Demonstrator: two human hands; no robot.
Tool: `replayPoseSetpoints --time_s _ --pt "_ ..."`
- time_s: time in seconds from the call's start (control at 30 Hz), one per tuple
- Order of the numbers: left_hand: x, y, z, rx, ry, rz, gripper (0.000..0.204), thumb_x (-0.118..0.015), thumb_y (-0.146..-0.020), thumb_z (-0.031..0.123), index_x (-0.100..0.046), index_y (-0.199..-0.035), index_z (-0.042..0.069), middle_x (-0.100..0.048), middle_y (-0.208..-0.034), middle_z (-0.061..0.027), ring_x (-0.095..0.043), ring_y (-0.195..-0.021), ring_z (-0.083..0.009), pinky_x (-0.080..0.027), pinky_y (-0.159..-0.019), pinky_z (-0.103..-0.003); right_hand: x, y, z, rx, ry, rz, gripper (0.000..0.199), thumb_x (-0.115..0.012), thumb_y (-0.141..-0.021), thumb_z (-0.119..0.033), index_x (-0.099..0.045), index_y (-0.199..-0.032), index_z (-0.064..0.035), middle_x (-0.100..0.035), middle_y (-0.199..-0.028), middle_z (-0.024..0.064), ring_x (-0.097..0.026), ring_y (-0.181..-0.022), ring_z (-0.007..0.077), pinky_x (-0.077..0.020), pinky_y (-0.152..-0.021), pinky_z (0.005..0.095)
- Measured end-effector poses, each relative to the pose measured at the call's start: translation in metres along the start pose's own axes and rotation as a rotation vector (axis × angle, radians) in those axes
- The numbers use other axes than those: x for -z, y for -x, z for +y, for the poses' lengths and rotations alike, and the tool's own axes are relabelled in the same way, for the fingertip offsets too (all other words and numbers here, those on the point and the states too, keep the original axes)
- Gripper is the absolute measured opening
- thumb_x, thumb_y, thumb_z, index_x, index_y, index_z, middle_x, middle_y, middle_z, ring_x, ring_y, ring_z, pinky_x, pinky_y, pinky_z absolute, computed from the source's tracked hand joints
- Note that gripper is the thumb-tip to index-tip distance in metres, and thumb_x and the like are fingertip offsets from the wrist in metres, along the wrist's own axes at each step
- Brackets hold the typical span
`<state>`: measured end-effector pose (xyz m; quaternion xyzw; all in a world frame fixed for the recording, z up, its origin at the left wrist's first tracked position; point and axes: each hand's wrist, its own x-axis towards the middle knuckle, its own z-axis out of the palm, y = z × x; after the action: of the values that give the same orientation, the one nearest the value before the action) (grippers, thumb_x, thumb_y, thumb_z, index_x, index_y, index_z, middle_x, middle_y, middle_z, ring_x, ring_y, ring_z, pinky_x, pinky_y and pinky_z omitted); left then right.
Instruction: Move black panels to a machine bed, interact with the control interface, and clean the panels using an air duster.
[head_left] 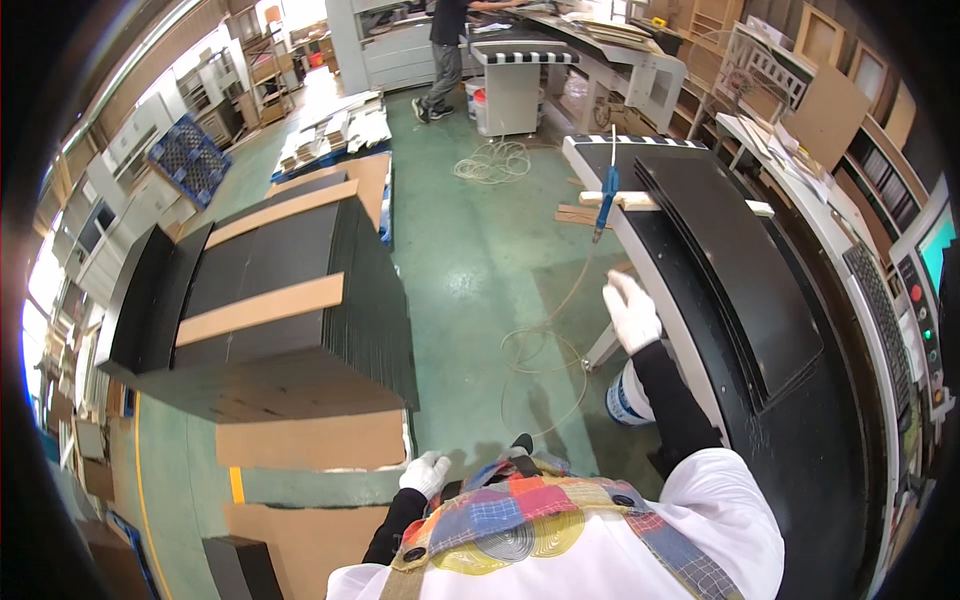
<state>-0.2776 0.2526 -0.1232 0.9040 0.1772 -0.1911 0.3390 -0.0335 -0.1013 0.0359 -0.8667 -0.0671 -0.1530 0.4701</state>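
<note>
My right hand (632,312), in a white glove, reaches forward beside the near edge of the black-topped worktable (690,345). Its fingers are stretched out and hold nothing. Beyond it, a blue air gun (607,195) hangs at the table's edge, its thin hose trailing down to the floor. Several thin black panels (735,270) lie in a slightly fanned stack on the tabletop. Low by my body, my left hand (425,474), also white-gloved, is loosely bent with nothing visible in it. It is nearest to the large stack of black panels (370,300) at left.
Cardboard strips (265,307) lie across the big stack; cardboard sheets (310,441) lie below it. A white bucket (628,397) stands under the table. Coiled hose (492,161) lies on the green floor. A co-worker (446,55) stands at the far machine. A control panel (925,310) is at right.
</note>
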Motion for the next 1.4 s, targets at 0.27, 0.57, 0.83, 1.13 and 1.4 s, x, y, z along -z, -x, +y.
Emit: replayPoseSetpoints --time_s 0.27,0.57,0.83,1.13,1.4 --pt "0.075 -0.104 0.102 -0.092 0.023 0.024 0.046 -0.052 -0.090 0.042 -0.063 -0.119 0.008 -0.066 -0.114 -0.0174 -0.061 -0.111 -0.0329 -0.047 -0.095 -0.040 -0.037 -0.203 0.065 -0.341 0.415 0.266 0.051 -0.064 -0.082 -0.048 -0.062 -0.112 -0.0065 -0.064 -0.107 0.0186 -0.062 -0.103 0.0332 -0.0482 -0.089 0.0428" --pt "0.108 -0.266 0.226 -0.563 0.173 -0.050 0.032 -0.054 -0.092 0.026 -0.064 -0.114 0.004 -0.066 -0.111 -0.0191 -0.063 -0.107 -0.0320 -0.047 -0.092 -0.038 -0.047 -0.205 0.033 -0.275 0.301 0.423 0.037 -0.067 -0.078 -0.042 -0.067 -0.091 -0.0073 -0.067 -0.087 0.0178 -0.065 -0.084 0.0357 -0.0499 -0.075 0.0429" --pt "0.080 -0.303 0.424 -1.377 0.441 -0.040 0.033 -0.060 -0.083 0.002 -0.060 -0.117 0.002 -0.064 -0.112 -0.0182 -0.062 -0.104 -0.0336 -0.049 -0.092 -0.038 0.114 -0.128 -0.090 -0.296 -0.207 0.679 0.032 -0.055 -0.093 -0.028 -0.066 -0.108 -0.0018 -0.060 -0.081 0.0056 -0.051 -0.066 0.0094 -0.0384 -0.061 0.0225" --pt "-0.045 -0.271 0.555 -1.761 0.022 0.057 0.060 -0.063 -0.081 0.029 -0.047 -0.133 0.006 -0.045 -0.140 -0.0156 -0.035 -0.135 -0.0320 -0.019 -0.116 -0.050 0.161 -0.154 -0.109 -0.775 -0.018 0.223 0.041 -0.058 -0.092 -0.038 -0.057 -0.104 0.0011 -0.064 -0.075 0.0069 -0.066 -0.068 0.0149 -0.0529 -0.059 0.0262" --pt "-0.051 -0.269 0.563 -1.791 0.062 0.156 0.057 -0.065 -0.076 0.029 -0.052 -0.128 0.009 -0.051 -0.132 -0.0102 -0.041 -0.129 -0.0299 -0.024 -0.112 -0.050 0.193 -0.248 -0.051 -0.881 0.639 -0.276 0.049 -0.061 -0.088 -0.049 -0.063 -0.077 -0.0012 -0.059 -0.057 0.0056 -0.061 -0.046 0.0148 -0.0497 -0.044 0.0275"
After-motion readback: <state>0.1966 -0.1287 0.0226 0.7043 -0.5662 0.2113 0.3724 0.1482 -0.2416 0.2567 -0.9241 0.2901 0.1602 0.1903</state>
